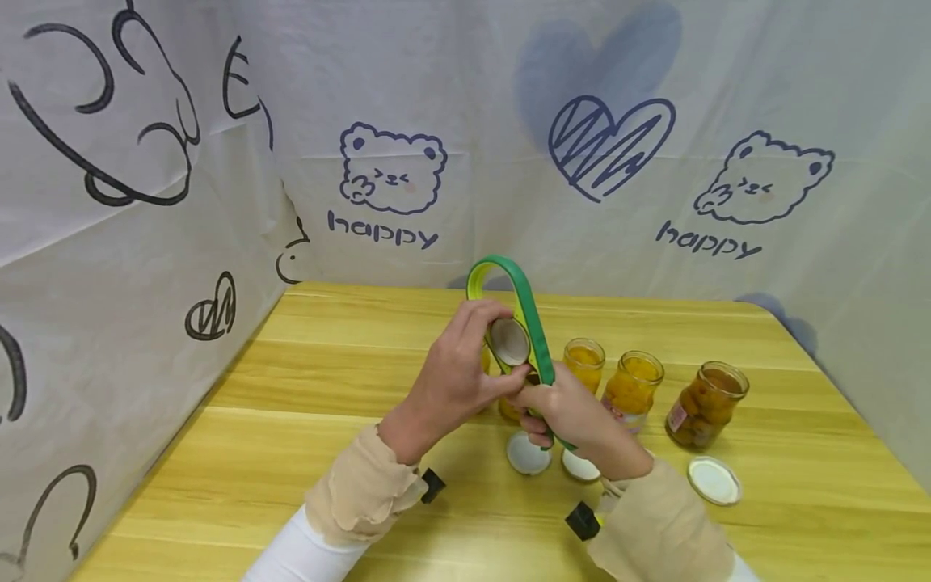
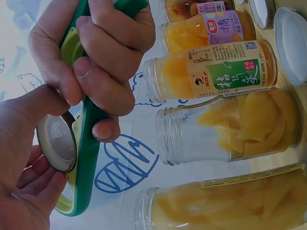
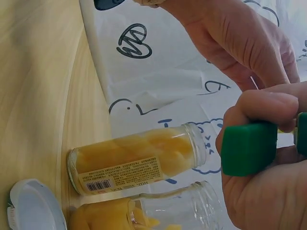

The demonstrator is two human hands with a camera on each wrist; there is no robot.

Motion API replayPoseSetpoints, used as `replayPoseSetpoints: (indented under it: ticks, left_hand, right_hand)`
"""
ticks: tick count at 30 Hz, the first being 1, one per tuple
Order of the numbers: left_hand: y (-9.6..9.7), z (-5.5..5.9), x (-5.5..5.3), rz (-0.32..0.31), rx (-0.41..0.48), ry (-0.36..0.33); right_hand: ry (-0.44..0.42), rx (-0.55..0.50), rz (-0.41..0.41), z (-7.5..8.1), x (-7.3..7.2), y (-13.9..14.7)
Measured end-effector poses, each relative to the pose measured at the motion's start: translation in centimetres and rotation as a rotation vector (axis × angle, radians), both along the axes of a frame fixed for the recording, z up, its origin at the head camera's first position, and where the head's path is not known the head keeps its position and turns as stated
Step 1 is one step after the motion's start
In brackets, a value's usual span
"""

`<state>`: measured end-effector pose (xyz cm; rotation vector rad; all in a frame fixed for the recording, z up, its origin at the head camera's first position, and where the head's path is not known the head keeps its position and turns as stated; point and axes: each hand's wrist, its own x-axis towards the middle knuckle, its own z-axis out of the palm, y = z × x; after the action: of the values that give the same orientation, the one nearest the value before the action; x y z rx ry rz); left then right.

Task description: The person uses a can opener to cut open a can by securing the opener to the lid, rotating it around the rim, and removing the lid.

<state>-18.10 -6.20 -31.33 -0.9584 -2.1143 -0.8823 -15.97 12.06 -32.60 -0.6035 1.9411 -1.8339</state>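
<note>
A green jar opener (image 1: 537, 331) with a yellow-green inner side is held up above the table. My right hand (image 1: 582, 414) grips its handles, the fingers curled round them. A round metal jar lid (image 1: 511, 341), pale inside face showing, sits within the opener's frame. My left hand (image 1: 452, 368) pinches this lid by its rim between thumb and fingers, as the left wrist view also shows. Behind and below the hands stand glass jars of yellow fruit, among them a half-filled jar (image 2: 249, 124) and a fuller jar (image 3: 129, 163), both without lids.
To the right are open jars of orange fruit (image 1: 631, 390) and brown fruit (image 1: 705, 408). Loose lids lie on the wooden table (image 1: 291, 485): a white lid (image 1: 528, 453), another lid (image 1: 580, 466) and a lid farther right (image 1: 714, 481). White printed cloth (image 1: 465, 178) hangs behind.
</note>
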Motion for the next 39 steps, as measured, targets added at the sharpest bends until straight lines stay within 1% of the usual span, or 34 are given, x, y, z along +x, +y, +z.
replayPoseSetpoints:
  ticks: [6, 10, 13, 15, 18, 21, 23, 24, 26, 29, 34, 36, 39]
  left_hand:
    - [-0.1, 0.1, 0.1, 0.042, -0.031, 0.034]
    - [-0.2, 0.4, 0.3, 0.046, -0.043, 0.056]
    - [-0.4, 0.8, 0.5, 0.047, -0.064, 0.069]
    - [-0.7, 1.2, 0.7, 0.052, -0.085, 0.063]
    - [-1.3, 1.7, 0.9, 0.060, -0.126, -0.001]
    - [-2.1, 2.1, 1.0, 0.068, -0.184, -0.088]
    - [-2.5, 2.2, 1.1, 0.060, -0.236, -0.142]
    - [-2.6, 2.2, 1.1, 0.052, -0.268, -0.158]
    - [-2.6, 2.2, 1.1, 0.028, -0.332, -0.208]
    - [-2.5, 2.0, 1.1, -0.005, -0.426, -0.273]
    - [-2.3, 1.6, 1.0, -0.028, -0.589, -0.364]
    - [-2.3, 1.2, 1.0, -0.042, -0.668, -0.414]
    - [-2.0, 0.6, 0.9, -0.076, -0.782, -0.509]
  right_hand:
    - [-0.009, 0.007, 0.005, 0.1, 0.0, 0.0]
    - [0.022, 0.030, -0.006, 0.3, 0.0, 0.1]
    - [0.019, 0.055, -0.045, 0.5, 0.0, 0.4]
    - [-0.002, 0.075, -0.085, 0.7, 0.0, 0.7]
    - [-0.013, 0.083, -0.131, 1.1, -0.1, 1.2]
    - [-0.019, 0.047, -0.156, 1.6, -0.2, 1.8]
    - [-0.023, 0.016, -0.171, 1.9, -0.1, 2.2]
    - [-0.027, 0.005, -0.180, 2.1, -0.1, 2.4]
    - [-0.029, -0.021, -0.194, 2.3, 0.0, 2.8]
    - [-0.008, -0.031, -0.213, 2.7, 0.0, 3.2]
    - [0.042, -0.039, -0.222, 3.0, 0.0, 3.9]
    - [0.054, -0.039, -0.226, 3.2, 0.1, 4.1]
    - [0.054, -0.044, -0.244, 3.5, 0.2, 4.4]
